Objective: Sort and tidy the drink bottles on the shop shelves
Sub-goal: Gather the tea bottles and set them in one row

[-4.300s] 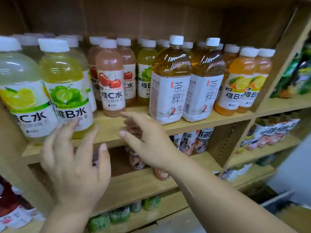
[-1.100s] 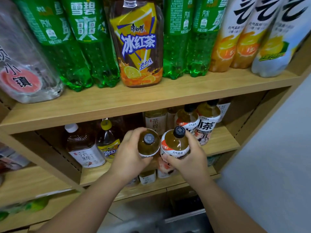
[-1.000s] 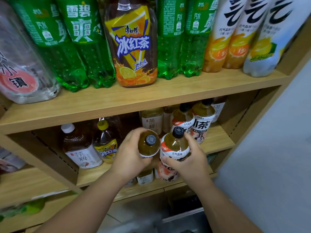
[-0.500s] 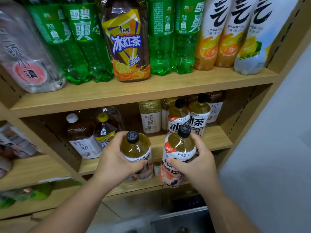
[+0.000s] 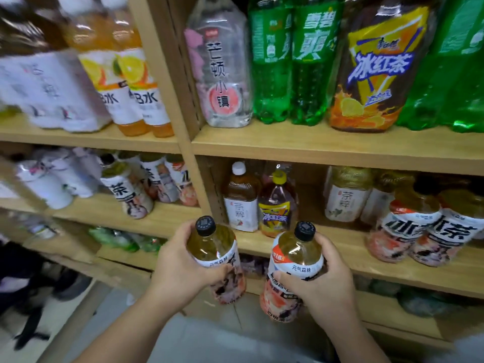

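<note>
I hold two black-capped iced tea bottles in front of the wooden shelves, clear of the boards. My left hand [image 5: 180,268] grips the left tea bottle [image 5: 213,247] round its body. My right hand [image 5: 323,281] grips the right tea bottle [image 5: 296,260], which has a peach-coloured label. Both bottles are upright, slightly tilted. More bottles of the same iced tea [image 5: 408,231] stand on the middle shelf [image 5: 340,252] at the right, and others [image 5: 131,195] stand in the left bay.
A white-capped brown tea bottle [image 5: 241,200] and a small yellow-capped iced black tea [image 5: 277,205] stand just behind my hands. Large green soda bottles [image 5: 290,61] and a big iced tea bottle [image 5: 377,69] fill the upper shelf. An upright post [image 5: 183,127] divides the bays.
Both hands have pulled the two tea bottles out and away from the shelf. The view has swung left, so the left bay and the dividing post now show.
</note>
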Demonstrator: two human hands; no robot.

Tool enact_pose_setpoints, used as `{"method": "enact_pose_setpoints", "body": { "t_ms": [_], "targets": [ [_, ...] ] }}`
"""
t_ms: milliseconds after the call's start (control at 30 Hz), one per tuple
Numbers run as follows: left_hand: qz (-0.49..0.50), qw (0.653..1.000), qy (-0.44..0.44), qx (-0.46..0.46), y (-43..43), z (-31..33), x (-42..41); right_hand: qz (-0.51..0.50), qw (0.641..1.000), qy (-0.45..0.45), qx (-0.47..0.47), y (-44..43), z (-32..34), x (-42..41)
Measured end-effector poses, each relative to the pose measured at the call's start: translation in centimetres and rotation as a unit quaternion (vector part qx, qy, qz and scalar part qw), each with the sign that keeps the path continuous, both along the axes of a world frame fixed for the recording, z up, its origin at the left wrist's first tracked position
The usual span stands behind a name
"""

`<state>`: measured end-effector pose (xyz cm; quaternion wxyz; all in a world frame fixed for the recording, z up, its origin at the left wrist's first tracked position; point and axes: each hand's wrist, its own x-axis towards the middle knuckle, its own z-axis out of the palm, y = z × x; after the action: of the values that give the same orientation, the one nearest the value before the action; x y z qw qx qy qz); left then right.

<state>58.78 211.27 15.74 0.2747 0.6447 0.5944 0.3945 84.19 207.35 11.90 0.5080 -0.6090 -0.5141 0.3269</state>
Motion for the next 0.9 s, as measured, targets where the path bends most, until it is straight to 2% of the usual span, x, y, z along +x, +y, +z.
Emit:
{"method": "enact_pose_setpoints", "body": {
  "t_ms": [233,533,900],
  "targets": [
    [0.041,0.998,-0.043,-0.026,1.3,-2.4,-11.3,0.015,1.0,-0.016,-0.017,2.5,-0.3,-9.4],
    [0.027,0.999,-0.043,-0.019,6.2,-2.2,-25.2,-0.025,0.998,-0.045,-0.025,4.9,-0.9,-23.3],
    [-0.018,0.998,-0.046,-0.044,11.3,-1.3,-27.7,-0.072,0.994,-0.06,-0.06,7.7,0.1,-27.5]
  ]
}}
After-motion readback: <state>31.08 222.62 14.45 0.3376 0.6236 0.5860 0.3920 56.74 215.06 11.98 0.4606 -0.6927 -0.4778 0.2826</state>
